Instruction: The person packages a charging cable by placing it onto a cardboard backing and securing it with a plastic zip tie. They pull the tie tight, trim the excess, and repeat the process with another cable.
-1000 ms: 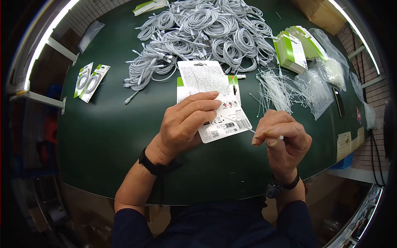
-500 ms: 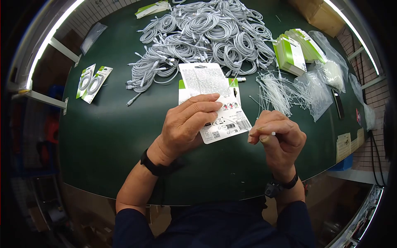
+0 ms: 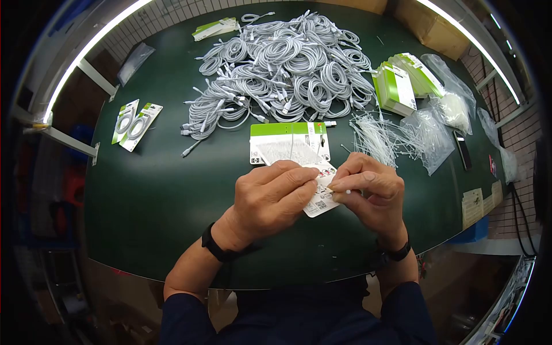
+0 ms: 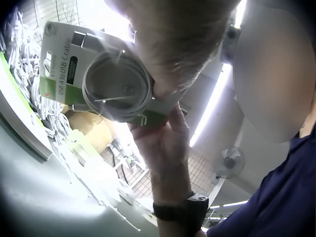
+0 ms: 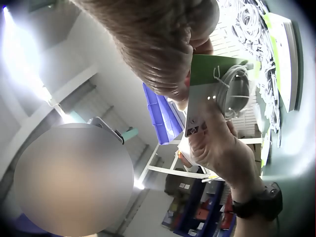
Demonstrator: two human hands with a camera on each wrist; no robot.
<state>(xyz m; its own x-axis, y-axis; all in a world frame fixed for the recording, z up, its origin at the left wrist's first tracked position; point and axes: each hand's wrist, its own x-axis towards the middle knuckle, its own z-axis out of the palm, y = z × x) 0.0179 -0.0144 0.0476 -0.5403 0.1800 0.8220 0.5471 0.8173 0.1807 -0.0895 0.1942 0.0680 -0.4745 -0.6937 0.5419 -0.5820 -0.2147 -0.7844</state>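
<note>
My left hand (image 3: 270,192) grips a printed card (image 3: 319,205), fingers across its back. In the left wrist view a coiled cable (image 4: 146,91) lies on the front of that card (image 4: 52,74), with zip-tie ends poking through. The coil (image 5: 232,94) also shows in the right wrist view. My right hand (image 3: 371,192) pinches a thin white zip tie (image 3: 348,192) between thumb and fingers at the card's right edge. Behind the hands another green and white card (image 3: 270,129) lies on the table.
A big heap of coiled cables (image 3: 287,63) covers the back middle. Loose zip ties (image 3: 376,138), stacked cards (image 3: 394,89), plastic bags (image 3: 431,138) and a phone (image 3: 462,150) lie at the right. Two cards with cables (image 3: 138,127) lie at the left.
The held card has tilted and moved right and toward me, uncovering more of the card behind. My right hand has moved left to the card's edge. The head view has shifted slightly.
</note>
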